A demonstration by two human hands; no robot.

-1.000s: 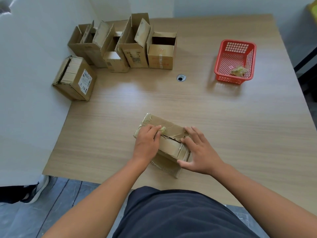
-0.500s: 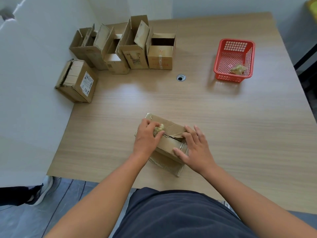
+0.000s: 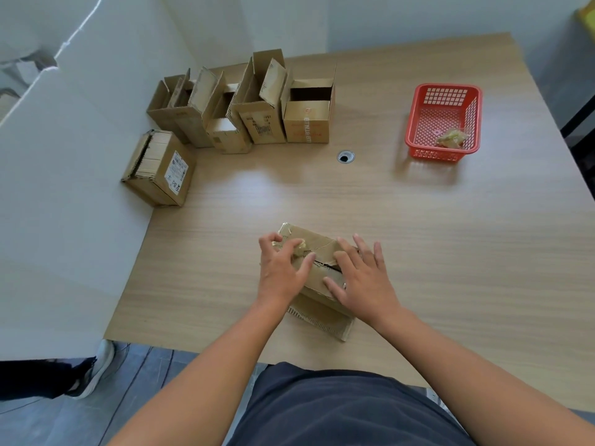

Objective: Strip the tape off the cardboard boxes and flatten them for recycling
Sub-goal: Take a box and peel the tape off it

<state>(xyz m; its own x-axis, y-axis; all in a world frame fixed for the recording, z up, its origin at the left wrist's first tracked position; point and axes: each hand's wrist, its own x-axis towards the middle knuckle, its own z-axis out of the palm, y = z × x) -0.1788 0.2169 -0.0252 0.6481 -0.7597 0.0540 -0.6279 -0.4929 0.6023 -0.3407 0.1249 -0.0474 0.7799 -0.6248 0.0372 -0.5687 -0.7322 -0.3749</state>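
Cardboard box (image 3: pixel 317 241) near desk (image 3: pixel 418 236) front edge; left hand (image 3: pixel 283 268) pinches tape wad (image 3: pixel 299 250) on top, right hand (image 3: pixel 363 278) fingers spread flat on it. Open boxes (image 3: pixel 257 111) far-left corner, labelled box (image 3: pixel 161 169) left edge, red basket (image 3: pixel 431 154) far right
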